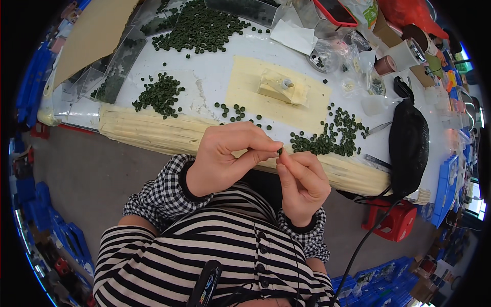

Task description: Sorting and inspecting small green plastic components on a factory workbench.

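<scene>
A small dark green round piece (pixel 280 151) is pinched between the fingertips of both hands, just over the table's near edge. My left hand (pixel 227 153) grips it from the left with thumb and forefinger. From the right, my right hand (pixel 303 180) closes on it too, fingers curled. Just beyond my hands lie a few loose dark green round pieces (pixel 240 109). To the right of them spreads a scattered pile of like pieces (pixel 327 140). A small tape-covered block (pixel 284 87) with a metal post on top stands on a yellowish taped patch (pixel 243 77).
A big heap of green pieces (pixel 199 28) lies at the back, a smaller heap (pixel 161 97) at the left. Clear trays (pixel 120 64) and cardboard (pixel 92 38) fill the far left. Tweezers (pixel 379 128) and a black pouch (pixel 409 143) lie right. A red stool (pixel 391 220) stands below.
</scene>
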Action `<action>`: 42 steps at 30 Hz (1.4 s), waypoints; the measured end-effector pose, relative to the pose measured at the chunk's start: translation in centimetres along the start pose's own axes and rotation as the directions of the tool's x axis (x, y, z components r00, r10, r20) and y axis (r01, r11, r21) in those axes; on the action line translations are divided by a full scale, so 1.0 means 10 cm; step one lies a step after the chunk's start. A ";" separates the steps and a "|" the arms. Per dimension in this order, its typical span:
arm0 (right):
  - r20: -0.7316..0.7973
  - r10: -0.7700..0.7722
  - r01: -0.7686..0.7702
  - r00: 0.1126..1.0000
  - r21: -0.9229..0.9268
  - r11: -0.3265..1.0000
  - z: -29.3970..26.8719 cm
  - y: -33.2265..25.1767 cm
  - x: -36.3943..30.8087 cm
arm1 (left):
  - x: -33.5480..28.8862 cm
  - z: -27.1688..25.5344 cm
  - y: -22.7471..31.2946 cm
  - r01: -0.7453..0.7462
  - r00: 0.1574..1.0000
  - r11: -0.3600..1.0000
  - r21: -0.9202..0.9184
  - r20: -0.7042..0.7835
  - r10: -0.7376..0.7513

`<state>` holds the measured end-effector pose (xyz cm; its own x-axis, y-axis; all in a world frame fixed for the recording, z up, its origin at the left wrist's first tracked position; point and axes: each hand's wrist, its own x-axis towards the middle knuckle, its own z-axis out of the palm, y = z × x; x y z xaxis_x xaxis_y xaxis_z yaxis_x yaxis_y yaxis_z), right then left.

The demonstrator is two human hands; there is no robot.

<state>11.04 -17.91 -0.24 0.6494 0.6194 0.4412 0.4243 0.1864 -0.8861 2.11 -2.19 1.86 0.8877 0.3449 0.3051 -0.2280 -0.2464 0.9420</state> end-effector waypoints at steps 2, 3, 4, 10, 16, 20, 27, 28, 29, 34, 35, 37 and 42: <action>-0.005 -0.029 0.029 1.000 -0.027 0.999 0.01 0.00 0.00 | -0.01 0.00 0.00 0.059 0.998 0.995 -0.081 0.011 -0.058; -0.006 -0.046 0.046 0.999 -0.044 0.998 0.01 0.00 0.01 | -0.01 0.00 0.00 0.066 0.998 0.994 -0.086 0.013 -0.065; -0.008 -0.064 0.063 0.998 -0.060 0.996 0.01 0.00 0.01 | -0.01 0.00 0.01 0.074 0.997 0.993 -0.091 0.014 -0.073; -0.013 -0.073 0.072 0.997 -0.080 0.994 0.00 0.01 0.01 | 0.03 -0.03 0.02 0.012 0.999 1.000 -0.008 0.050 -0.012; -0.065 -0.035 0.033 0.997 -0.022 0.999 0.03 0.01 -0.01 | 0.01 0.04 -0.02 0.088 0.996 0.983 -0.160 0.010 -0.087; -0.054 -0.081 0.078 0.995 -0.048 0.996 0.01 0.02 0.00 | 0.00 0.05 -0.02 0.124 0.992 0.962 -0.242 0.008 -0.126; -0.033 -0.112 0.109 0.993 -0.075 0.991 0.00 0.01 0.01 | 0.00 0.02 0.02 0.157 0.988 0.949 -0.275 0.047 -0.150; -0.031 -0.120 0.118 0.992 -0.077 0.990 0.01 0.01 0.02 | -0.01 0.02 0.02 0.154 0.988 0.948 -0.279 0.043 -0.148; -0.029 -0.121 0.118 0.992 -0.082 0.990 0.01 0.01 0.02 | -0.01 0.02 0.02 0.151 0.989 0.946 -0.286 0.041 -0.145; -0.017 -0.145 0.142 0.989 -0.092 0.986 0.01 0.01 0.04 | -0.02 0.00 0.00 0.151 0.988 0.948 -0.281 0.055 -0.141; -0.011 -0.142 0.140 0.990 -0.092 0.986 0.00 0.00 0.04 | -0.02 0.00 0.00 0.156 0.988 0.946 -0.283 0.060 -0.145; -0.001 -0.136 0.135 0.991 -0.093 0.986 0.00 0.00 0.05 | -0.03 0.02 0.00 0.167 0.986 0.934 -0.316 0.052 -0.159; 0.000 -0.177 0.176 0.984 -0.112 0.978 0.00 0.02 0.06 | -0.05 0.03 0.01 0.184 0.983 0.921 -0.344 0.048 -0.178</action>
<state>11.57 -17.52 -0.16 0.5637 0.5769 0.5911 0.5997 0.2062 -0.7732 1.82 -2.66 1.74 0.9322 0.3397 0.1252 -0.1845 0.1481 0.9716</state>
